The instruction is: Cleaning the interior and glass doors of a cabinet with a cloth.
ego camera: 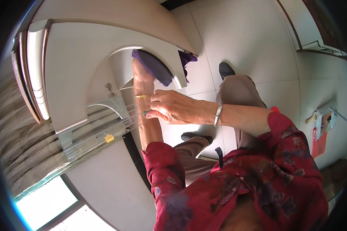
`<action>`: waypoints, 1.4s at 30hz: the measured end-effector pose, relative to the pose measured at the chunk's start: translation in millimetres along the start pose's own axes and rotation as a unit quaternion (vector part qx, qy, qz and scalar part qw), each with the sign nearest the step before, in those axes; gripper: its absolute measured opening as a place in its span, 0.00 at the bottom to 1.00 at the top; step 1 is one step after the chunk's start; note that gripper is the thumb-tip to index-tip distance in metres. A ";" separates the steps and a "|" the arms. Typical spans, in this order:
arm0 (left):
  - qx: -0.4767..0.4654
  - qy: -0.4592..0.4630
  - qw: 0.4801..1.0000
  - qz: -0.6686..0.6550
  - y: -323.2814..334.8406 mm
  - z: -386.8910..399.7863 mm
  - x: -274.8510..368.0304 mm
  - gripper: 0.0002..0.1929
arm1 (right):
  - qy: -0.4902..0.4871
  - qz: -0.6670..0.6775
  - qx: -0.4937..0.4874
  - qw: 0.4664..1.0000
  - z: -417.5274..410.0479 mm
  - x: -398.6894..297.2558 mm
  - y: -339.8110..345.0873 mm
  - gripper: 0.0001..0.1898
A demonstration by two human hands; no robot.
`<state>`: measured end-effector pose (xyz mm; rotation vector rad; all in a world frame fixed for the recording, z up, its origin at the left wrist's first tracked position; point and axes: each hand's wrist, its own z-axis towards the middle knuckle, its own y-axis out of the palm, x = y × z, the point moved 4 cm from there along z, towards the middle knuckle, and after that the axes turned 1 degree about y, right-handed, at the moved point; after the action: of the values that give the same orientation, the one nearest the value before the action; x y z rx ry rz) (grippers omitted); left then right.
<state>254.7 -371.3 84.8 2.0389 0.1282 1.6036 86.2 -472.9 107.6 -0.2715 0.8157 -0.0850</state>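
Note:
My left arm reaches up into the arched cut-out of a white panel (pixel 72 63). A purple cloth (pixel 153 66) covers the fingers of my left hand (pixel 143 69), and the hand seems to hold it at the panel's curved edge. More purple cloth shows past the panel's outer side. A gold bracelet (pixel 141 96) circles that wrist. My right hand (pixel 176 106), with a silver bangle (pixel 218 115) at its wrist, crosses in front of the left forearm. Its fingers are curled, and its thumb presses a small dark piece (pixel 146 113) whose kind is unclear.
Below the panel, clear streaked sheeting or glass (pixel 95 141) spans a ledge with a small yellow object (pixel 109 138). A brownish curtain (pixel 26 150) and bright window (pixel 46 205) are at left. On the tiled floor (pixel 248 31) at right stands a clear container (pixel 325 119) near something red (pixel 318 144).

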 end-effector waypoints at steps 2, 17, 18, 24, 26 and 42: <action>-0.019 0.002 1.000 -0.009 3.0 -3.3 5.3 0.21 | 0.018 0.020 -0.008 1.000 4.2 -3.0 -0.1 0.13; 0.187 0.317 0.860 0.353 88.2 -94.5 135.7 0.22 | 0.017 0.032 0.023 0.999 3.9 -3.4 -6.7 0.13; 0.200 0.328 0.839 0.385 88.7 -97.1 138.2 0.23 | 0.016 0.032 0.011 0.999 5.1 -3.9 -5.5 0.14; 0.233 0.408 0.803 0.367 95.0 -106.5 178.7 0.18 | 0.008 0.035 -0.007 0.999 10.9 -7.8 -8.4 0.14; 0.142 0.301 0.924 0.191 117.8 -99.5 183.8 0.14 | 0.008 0.034 -0.009 0.999 9.8 -5.0 -11.8 0.14; 0.044 0.239 0.941 0.236 145.8 -45.2 222.9 0.16 | 0.067 0.049 0.018 0.996 5.9 -11.8 -35.8 0.15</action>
<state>240.9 -392.2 353.9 1.7829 -0.1302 2.4149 83.5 -504.0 129.6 -0.1922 0.9586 -0.0254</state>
